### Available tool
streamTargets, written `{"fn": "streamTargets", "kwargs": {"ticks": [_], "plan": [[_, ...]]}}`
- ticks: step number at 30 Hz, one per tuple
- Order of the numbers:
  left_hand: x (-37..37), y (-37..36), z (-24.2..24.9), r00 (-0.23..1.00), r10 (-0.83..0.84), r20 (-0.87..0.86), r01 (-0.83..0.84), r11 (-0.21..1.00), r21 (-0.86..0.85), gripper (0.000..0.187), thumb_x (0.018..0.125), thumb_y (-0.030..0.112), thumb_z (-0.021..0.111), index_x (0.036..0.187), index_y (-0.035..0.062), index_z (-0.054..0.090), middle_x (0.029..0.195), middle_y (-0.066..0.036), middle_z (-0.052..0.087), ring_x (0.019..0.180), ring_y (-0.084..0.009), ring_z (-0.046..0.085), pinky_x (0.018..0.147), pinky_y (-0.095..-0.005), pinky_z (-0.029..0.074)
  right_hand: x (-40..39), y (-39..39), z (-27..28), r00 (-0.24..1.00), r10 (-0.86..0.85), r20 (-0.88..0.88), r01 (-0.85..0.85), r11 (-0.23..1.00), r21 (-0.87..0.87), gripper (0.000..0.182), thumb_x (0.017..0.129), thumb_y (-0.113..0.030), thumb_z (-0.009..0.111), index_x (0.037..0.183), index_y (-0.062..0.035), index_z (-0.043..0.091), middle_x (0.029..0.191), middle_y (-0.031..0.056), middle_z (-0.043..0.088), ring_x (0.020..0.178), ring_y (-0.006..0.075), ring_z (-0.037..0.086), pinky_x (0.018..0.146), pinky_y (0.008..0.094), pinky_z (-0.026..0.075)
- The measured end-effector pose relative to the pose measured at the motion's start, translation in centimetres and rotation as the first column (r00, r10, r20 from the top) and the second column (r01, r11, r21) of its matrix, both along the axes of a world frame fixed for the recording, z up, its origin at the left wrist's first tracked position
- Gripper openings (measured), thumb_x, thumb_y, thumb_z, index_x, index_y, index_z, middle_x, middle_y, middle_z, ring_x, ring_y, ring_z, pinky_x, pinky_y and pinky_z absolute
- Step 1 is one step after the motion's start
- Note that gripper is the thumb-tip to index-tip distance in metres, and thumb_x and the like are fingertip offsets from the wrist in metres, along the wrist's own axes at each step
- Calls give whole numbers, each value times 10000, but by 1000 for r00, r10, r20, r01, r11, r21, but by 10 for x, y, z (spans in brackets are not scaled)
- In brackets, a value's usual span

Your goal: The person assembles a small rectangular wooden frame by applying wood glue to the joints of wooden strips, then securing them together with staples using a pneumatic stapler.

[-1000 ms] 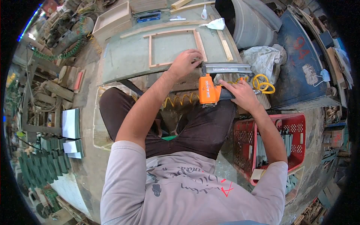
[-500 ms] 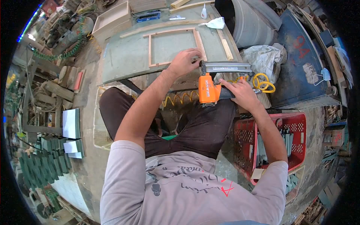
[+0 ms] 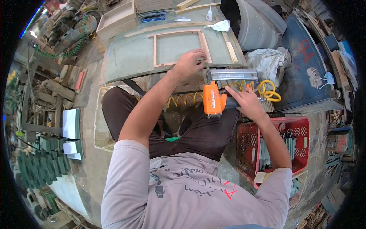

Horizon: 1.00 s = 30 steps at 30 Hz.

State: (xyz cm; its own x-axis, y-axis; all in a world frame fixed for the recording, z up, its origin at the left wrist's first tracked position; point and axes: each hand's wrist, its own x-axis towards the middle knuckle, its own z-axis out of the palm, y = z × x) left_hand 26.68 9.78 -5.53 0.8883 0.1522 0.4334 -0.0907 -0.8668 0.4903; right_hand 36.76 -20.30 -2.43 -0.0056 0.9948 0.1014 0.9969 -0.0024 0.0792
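My right hand [image 3: 248,102] is wrapped round the handle of an orange nail gun [image 3: 212,100], which hangs over my right thigh just in front of the table edge. A yellow coiled hose [image 3: 268,91] runs from the tool. My left hand [image 3: 190,63] is at the near right corner of a thin rectangular wooden frame [image 3: 155,49], with its fingers bent together; whether it pinches the wood there is hidden. The frame lies flat on the greenish tabletop [image 3: 126,57], with a short wood strip [image 3: 206,47] along its right side.
Wood strips [image 3: 231,52], a white bag [image 3: 221,26], a glue bottle [image 3: 209,14] and a blue item [image 3: 153,17] lie on the table. A wooden drawer box [image 3: 116,19] stands at its far left. A red crate [image 3: 301,147] is beside my right leg.
The nail gun has come slightly down and toward me, away from the table edge, along with my right hand. My left hand stays by the frame corner.
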Motion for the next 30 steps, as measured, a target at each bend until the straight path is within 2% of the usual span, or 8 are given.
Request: {"fn": "streamTargets", "kwargs": {"ticks": [9,10,14,15,17,20,25,30], "plan": [[-2,0,9,999,24,-34,-29,987,-161,378,784,154,624,1135,66,516,1073,-132,636,1048,-325,591,891,-409,472,-69,-48,-7,992,21,-125,-29,998,-62,836,690,-48,603,1470,-91,307,725,52,538,707,235,561,785,356,430],[-4,-1,9,998,56,33,-48,980,-195,370,785,147,615,1132,58,519,1070,-141,634,1039,-327,594,887,-406,472,-74,-54,-13,982,-7,-187,-13,994,-104,1024,541,-49,740,1464,-63,298,775,70,553,766,260,573,818,371,422],[-15,-2,32,987,148,69,-110,915,-388,333,799,124,600,1112,32,531,1064,-159,633,1011,-337,601,886,-390,469,-97,-67,-18,973,-32,-228,5,993,-119,1027,542,-129,782,1457,-69,319,758,69,553,746,253,573,798,368,417],[-23,8,32,981,186,60,-150,912,-381,333,799,124,600,1112,32,531,1064,-159,633,1011,-337,601,886,-390,469,-102,-65,-17,969,-35,-243,2,991,-136,1025,542,-129,785,1454,-67,322,755,68,551,747,251,573,796,366,414],[-30,20,29,931,209,299,-139,961,-239,278,803,76,595,1072,17,562,1043,-154,643,970,-323,618,876,-382,480,-111,-63,-18,966,-73,-248,21,978,-206,1018,542,-117,788,1447,-54,327,762,70,559,761,252,576,802,361,404],[-66,45,32,914,236,331,-186,967,-175,236,798,23,590,1033,5,592,1008,-144,654,950,-291,634,861,-372,490,-116,-57,-16,949,-68,-307,23,989,-148,964,585,-76,737,1454,-57,321,748,63,545,738,261,559,813,369,410],[-130,65,18,903,377,208,-324,913,-248,248,784,14,607,1031,14,599,970,-147,652,942,-294,626,846,-379,492,-131,-48,-11,944,-67,-324,-6,976,-218,1056,517,-73,796,1448,-29,300,805,92,581,792,283,575,844,376,398],[-153,56,-5,886,443,134,-364,846,-390,314,797,58,677,1091,16,574,975,-137,664,921,-288,640,833,-374,498,-148,-35,-2,929,-156,-336,57,956,-286,1071,551,-40,795,1470,-42,247,851,117,569,857,308,573,911,417,403]]}}
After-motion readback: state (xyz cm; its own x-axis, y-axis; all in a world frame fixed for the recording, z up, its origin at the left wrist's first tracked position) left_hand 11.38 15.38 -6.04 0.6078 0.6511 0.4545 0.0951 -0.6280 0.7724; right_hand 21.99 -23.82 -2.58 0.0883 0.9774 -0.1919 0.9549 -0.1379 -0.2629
